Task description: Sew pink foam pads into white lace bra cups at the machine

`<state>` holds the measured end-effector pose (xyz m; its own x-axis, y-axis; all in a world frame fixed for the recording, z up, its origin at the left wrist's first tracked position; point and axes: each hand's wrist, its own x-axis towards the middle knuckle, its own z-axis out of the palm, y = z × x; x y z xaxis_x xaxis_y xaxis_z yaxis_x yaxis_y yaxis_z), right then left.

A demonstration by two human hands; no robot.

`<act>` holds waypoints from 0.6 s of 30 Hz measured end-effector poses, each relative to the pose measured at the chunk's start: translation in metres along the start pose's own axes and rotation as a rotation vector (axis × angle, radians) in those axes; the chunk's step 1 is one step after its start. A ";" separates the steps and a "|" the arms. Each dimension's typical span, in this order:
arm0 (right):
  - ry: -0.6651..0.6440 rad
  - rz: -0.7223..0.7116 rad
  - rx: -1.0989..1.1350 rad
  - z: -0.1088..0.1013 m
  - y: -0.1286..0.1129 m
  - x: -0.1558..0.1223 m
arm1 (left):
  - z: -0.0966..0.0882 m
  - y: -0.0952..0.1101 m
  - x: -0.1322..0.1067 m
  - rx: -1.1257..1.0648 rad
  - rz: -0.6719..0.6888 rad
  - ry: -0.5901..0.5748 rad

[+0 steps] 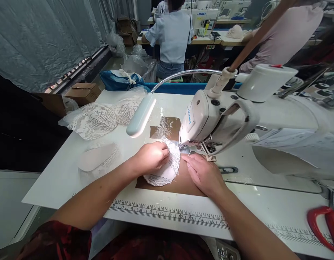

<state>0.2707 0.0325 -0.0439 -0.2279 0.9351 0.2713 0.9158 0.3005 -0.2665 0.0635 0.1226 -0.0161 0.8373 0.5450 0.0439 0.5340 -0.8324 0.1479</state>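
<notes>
A white lace-covered fabric piece, rounded like a bra cup, lies by the needle area of a white JUKI sewing machine. My left hand rests on it with curled fingers, gripping its upper left part. The fingertips are partly hidden behind the hand. My right hand lies on the other side of the piece, its fingers stretched toward the fabric's right edge, holding nothing that I can see. Beneath both is a brown sheet taped to the white table.
Lace pieces and a beige pad lie left on the table. A lamp hangs over it. Red-handled scissors lie at right, a printed ruler along the front edge. A person sits beyond the table.
</notes>
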 end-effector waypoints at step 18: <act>-0.021 -0.008 -0.049 0.002 -0.003 0.001 | 0.016 0.015 0.003 0.001 0.106 -0.001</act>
<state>0.2675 0.0331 -0.0451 -0.2416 0.9368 0.2532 0.9288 0.2987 -0.2192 0.0754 0.1100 -0.0296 0.8895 0.4533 0.0580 0.4422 -0.8857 0.1413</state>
